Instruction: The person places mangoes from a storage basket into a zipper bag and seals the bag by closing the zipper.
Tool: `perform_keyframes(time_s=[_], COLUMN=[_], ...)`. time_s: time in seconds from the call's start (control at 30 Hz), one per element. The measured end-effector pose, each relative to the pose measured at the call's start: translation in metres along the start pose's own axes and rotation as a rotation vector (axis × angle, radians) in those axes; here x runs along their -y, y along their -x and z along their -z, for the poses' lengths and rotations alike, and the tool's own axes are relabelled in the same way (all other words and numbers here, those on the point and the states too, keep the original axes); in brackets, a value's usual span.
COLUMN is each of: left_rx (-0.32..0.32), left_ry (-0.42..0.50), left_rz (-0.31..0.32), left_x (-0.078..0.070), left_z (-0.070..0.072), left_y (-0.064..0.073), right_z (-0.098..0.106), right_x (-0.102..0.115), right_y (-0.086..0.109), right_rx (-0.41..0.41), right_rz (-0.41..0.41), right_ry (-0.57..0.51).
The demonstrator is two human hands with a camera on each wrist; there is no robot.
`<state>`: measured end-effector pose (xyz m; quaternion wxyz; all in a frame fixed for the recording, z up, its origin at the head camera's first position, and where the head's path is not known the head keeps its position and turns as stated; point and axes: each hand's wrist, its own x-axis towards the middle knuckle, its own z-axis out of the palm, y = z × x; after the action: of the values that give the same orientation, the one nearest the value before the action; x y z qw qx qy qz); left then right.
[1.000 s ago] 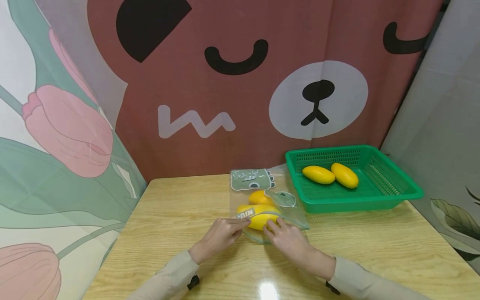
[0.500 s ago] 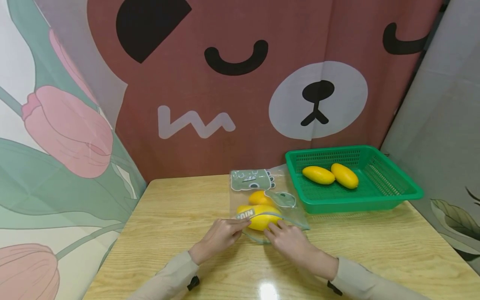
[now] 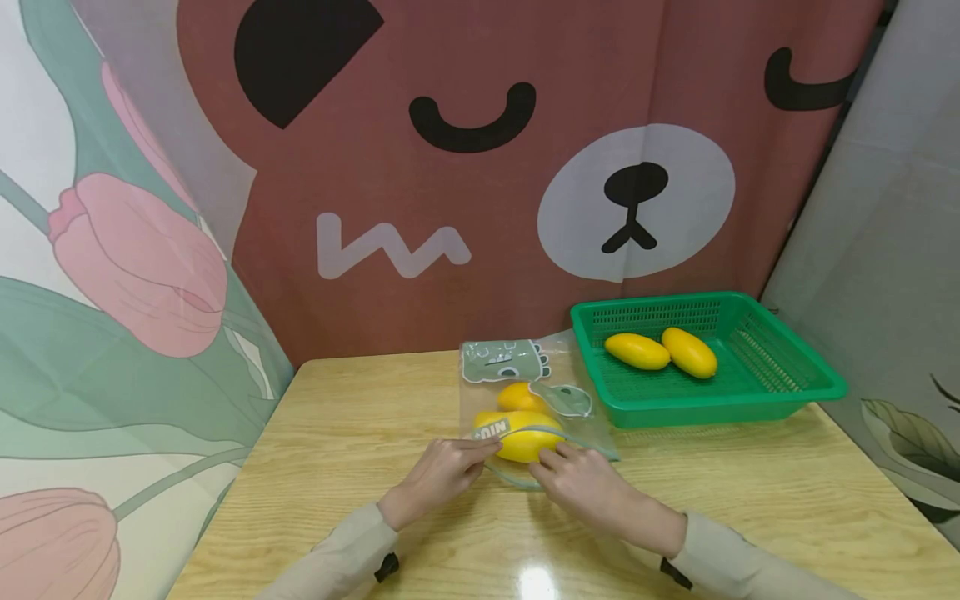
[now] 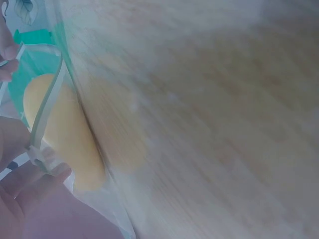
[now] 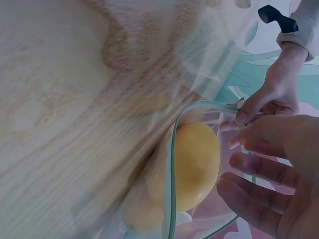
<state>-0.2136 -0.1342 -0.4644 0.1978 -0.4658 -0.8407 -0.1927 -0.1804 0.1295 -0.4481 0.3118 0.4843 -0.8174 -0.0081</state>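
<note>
On the worktop, the bag of fruit lies beside the basket. The left hand pinches the bag's rim; the grip of the right hand is slack, fingers parted.

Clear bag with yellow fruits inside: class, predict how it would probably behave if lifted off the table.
The clear bag would likely flop and sag, since its film looks thin. The yellow fruits might roll or slide out if it tipped, being smooth and rounded, with the bag's mouth gaping.

The left fingers pinch together, the right fingers loosely bent
</note>
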Motion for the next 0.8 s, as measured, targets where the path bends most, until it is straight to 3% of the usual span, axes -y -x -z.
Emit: perform_keyframes(time_s=[0.53,0.8], left_rx=[-0.007,0.002], left_ry=[0.001,-0.005], left_rz=[-0.003,0.006], left_x=[0.001,0.001], left_z=[-0.001,-0.001], left_y=[0.0,0.0], right_z=[0.011,0.015], right_x=[-0.009,-0.014], right_y=[-0.001,-0.001], right_rx=[-0.015,-0.063], right_rz=[-0.039,-0.04], right_ry=[-0.067,-0.054])
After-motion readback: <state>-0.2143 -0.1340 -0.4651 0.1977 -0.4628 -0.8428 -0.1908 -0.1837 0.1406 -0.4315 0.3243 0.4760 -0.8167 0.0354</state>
